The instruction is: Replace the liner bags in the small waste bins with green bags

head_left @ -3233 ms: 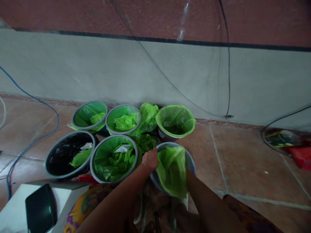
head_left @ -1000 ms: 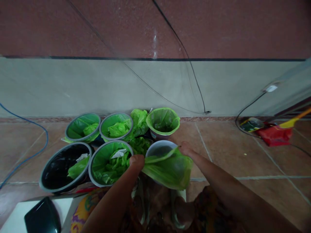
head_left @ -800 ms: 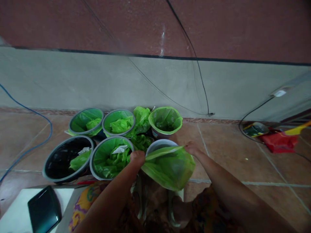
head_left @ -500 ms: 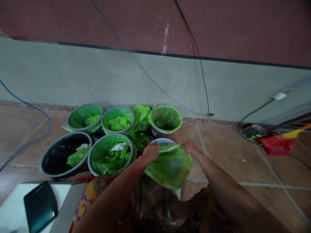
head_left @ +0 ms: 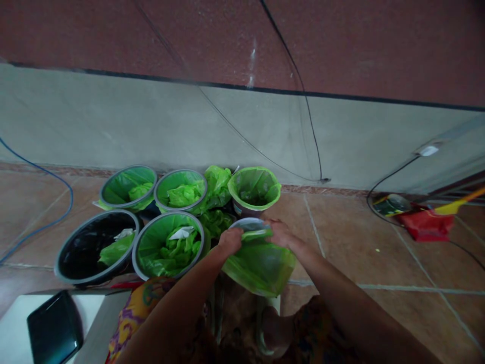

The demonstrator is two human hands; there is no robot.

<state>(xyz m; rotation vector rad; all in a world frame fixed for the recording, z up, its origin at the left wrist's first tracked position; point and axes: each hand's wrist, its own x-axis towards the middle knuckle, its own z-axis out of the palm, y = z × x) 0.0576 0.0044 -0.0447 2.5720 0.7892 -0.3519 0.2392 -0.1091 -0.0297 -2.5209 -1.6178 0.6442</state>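
A translucent green plastic bag (head_left: 261,265) hangs from my two hands, its rim gathered between them. My left hand (head_left: 231,240) is closed on the rim's left side. On the right side of the rim, my right hand (head_left: 278,232) is closed too. Behind the bag, the pale rim of a bin (head_left: 248,222) shows in part; the rest of it is hidden. A bin lined in green (head_left: 242,202) stands beyond, by the wall. To the left of my hands is a grey-rimmed bin (head_left: 135,255) with crumpled green bags and a white scrap inside.
Two more green-lined bins (head_left: 101,194) (head_left: 156,194) and a black-lined bin (head_left: 60,263) stand at left. A black tablet-like object (head_left: 55,328) lies on a white surface (head_left: 93,308). A red dustpan (head_left: 428,225) and cables lie at right; a blue cable (head_left: 70,197) runs at left.
My right hand has moved left towards my left hand, so the bag's rim is bunched shorter between them. The whole view has shifted slightly.
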